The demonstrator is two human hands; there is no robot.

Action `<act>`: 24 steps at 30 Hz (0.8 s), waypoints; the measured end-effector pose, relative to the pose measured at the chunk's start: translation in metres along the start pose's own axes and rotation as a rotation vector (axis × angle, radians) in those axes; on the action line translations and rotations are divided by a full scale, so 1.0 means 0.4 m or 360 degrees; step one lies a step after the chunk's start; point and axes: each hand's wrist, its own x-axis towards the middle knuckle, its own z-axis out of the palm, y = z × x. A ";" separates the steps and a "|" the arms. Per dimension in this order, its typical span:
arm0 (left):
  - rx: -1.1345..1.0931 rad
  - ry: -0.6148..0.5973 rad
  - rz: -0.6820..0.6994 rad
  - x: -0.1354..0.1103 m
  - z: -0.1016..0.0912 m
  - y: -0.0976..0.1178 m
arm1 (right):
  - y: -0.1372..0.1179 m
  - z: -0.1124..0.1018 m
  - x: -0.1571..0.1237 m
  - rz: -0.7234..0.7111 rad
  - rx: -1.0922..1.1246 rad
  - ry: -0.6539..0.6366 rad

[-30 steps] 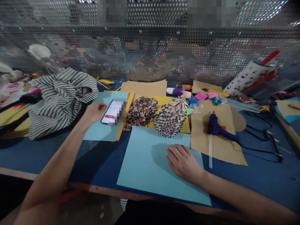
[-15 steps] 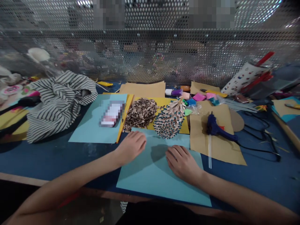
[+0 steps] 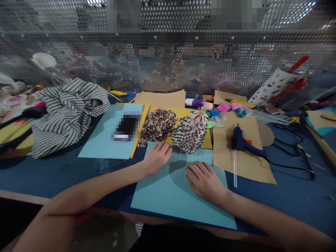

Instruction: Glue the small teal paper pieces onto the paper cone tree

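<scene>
My left hand (image 3: pixel 158 158) reaches over the upper edge of a light blue sheet (image 3: pixel 181 201), just in front of a heap of striped sunflower seeds (image 3: pixel 159 123). Its fingers are curled together, and whatever they pinch, if anything, is too small to make out. On the same sheet rests my right hand (image 3: pixel 205 181), fingers bent and close together, fingertips hidden beneath. Between and beyond the hands stands a cone-shaped piece (image 3: pixel 191 132) covered in pale, overlapping seed-like scales with teal tips. A yellow sheet (image 3: pixel 208 140) lies under the heap and partly behind the cone.
A blue glue gun (image 3: pixel 243 142) with a clear stick lies on brown cardboard (image 3: pixel 254 171), its black cable to the right. A phone (image 3: pixel 126 126), striped cloth (image 3: pixel 65 115), coloured packets (image 3: pixel 224 107) and a patterned tumbler (image 3: pixel 275 84) surround the work area. A perforated metal panel (image 3: pixel 168 66) stands behind.
My left hand has moved right and away from me, toward the seed heap's front edge. My right hand stays in place. The phone's screen has gone dark.
</scene>
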 end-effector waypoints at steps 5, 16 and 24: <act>-0.0039 -0.0126 -0.0083 0.010 0.021 -0.012 | 0.000 -0.006 0.006 -0.0011 -0.0001 0.0023; -0.0160 -0.0138 -0.0408 0.108 -0.019 -0.115 | 0.162 -0.085 0.016 0.0333 -0.0186 0.0138; -0.0250 -0.0084 -0.0457 0.147 0.013 -0.146 | 0.176 -0.024 -0.001 0.0345 -0.0348 -0.0093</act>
